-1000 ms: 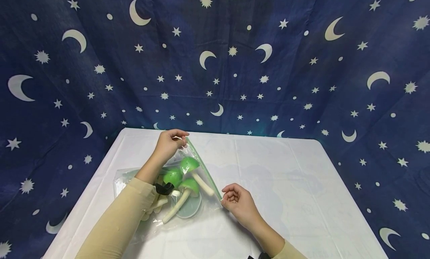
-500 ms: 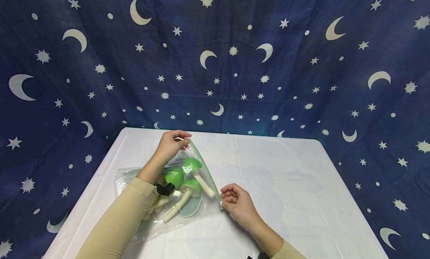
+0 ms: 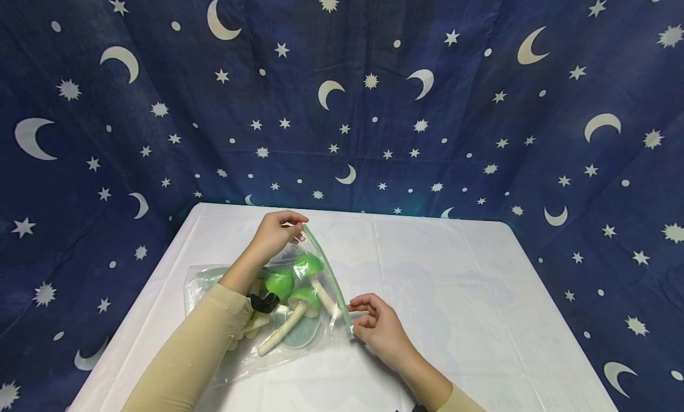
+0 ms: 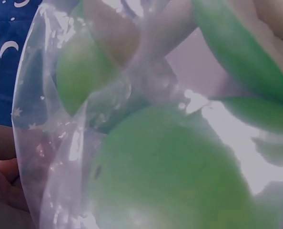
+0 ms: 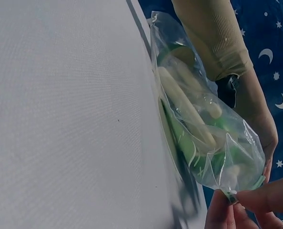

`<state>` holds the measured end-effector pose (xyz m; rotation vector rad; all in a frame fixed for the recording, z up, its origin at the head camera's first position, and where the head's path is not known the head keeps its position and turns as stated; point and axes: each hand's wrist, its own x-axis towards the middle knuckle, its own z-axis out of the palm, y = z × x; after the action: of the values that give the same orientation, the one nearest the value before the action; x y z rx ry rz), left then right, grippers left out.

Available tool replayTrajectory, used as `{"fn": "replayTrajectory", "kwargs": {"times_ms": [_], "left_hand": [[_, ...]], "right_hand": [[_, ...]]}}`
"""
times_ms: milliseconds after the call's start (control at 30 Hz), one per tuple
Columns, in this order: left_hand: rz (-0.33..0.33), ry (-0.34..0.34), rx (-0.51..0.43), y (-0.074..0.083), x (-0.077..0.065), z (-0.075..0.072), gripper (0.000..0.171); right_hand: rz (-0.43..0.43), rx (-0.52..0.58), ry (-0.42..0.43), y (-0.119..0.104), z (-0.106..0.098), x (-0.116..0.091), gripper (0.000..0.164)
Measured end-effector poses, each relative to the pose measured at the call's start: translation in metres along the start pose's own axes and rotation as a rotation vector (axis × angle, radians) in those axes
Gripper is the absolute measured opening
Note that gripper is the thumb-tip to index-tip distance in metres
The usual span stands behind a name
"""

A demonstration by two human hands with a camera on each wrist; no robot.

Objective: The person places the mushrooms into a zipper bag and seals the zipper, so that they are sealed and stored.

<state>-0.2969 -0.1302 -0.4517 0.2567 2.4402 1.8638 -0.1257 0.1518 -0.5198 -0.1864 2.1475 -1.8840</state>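
Note:
A clear zip bag (image 3: 240, 364) with a green zip strip (image 3: 327, 263) lies on the table in the head view. Inside are several toy mushrooms (image 3: 288, 326) with green caps and cream stems, and a pale round disc (image 3: 303, 335). My left hand (image 3: 274, 235) pinches the strip's far end. Its near end is held between thumb and fingers of my right hand (image 3: 382, 329). In the right wrist view, those fingertips (image 5: 263, 195) pinch the bag's corner. Green caps (image 4: 165, 167) behind shiny plastic fill the left wrist view. My left forearm hides part of the bag.
A white cloth covers the table (image 3: 454, 317), whose surface extends to the right of the bag. Dark blue fabric (image 3: 374, 145) with moons and stars hangs behind and at both sides. Black straps (image 3: 264, 302) sit at the wrists.
My left hand has shifted slightly right and toward me. The green strip, straight before, now bows outward. My right hand keeps nearly the same place at the strip's near end.

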Motion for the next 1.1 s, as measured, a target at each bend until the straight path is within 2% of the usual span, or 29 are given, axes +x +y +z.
{"fn": "replayTrajectory", "kwargs": {"times_ms": [267, 633, 1100], "left_hand": [[-0.028, -0.054, -0.011, -0.002, -0.003, 0.005, 0.023], [-0.015, -0.135, 0.014, -0.005, -0.003, 0.012, 0.026], [-0.048, -0.208, 0.023, -0.008, -0.005, 0.024, 0.025]], "right_hand": [[0.021, 0.022, -0.047, 0.002, 0.000, -0.003, 0.055], [0.027, 0.019, -0.085, 0.002, 0.001, -0.007, 0.064], [0.044, 0.011, -0.113, 0.006, 0.000, -0.008, 0.067]]}}
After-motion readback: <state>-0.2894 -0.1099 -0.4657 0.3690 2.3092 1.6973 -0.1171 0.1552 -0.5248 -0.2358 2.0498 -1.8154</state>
